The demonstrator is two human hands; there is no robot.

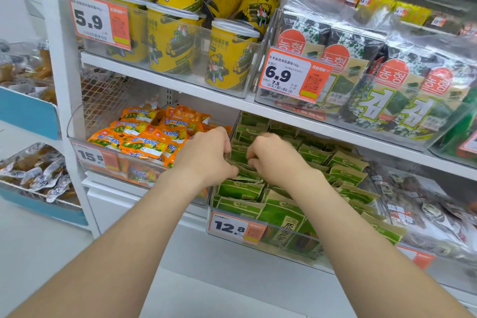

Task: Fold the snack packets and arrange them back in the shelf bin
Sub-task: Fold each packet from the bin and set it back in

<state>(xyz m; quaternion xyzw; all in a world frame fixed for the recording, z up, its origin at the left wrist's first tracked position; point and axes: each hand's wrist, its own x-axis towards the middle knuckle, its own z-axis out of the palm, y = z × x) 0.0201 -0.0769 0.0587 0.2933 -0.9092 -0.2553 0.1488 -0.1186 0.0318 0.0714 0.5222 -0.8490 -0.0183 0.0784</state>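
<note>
A clear shelf bin with a 12.8 price tag holds several green and tan snack packets standing in rows. Both my hands reach into its left side. My left hand has curled fingers that pinch the top edge of a green packet at the bin's left wall. My right hand is just to the right, fingers curled round the tops of the same cluster of packets. The fingertips of both hands are partly hidden among the packets.
An adjoining bin to the left holds orange snack packets. Above, a white shelf carries yellow canisters and seaweed packs. Dark packaged snacks fill a bin on the right. Blue bins stand at far left.
</note>
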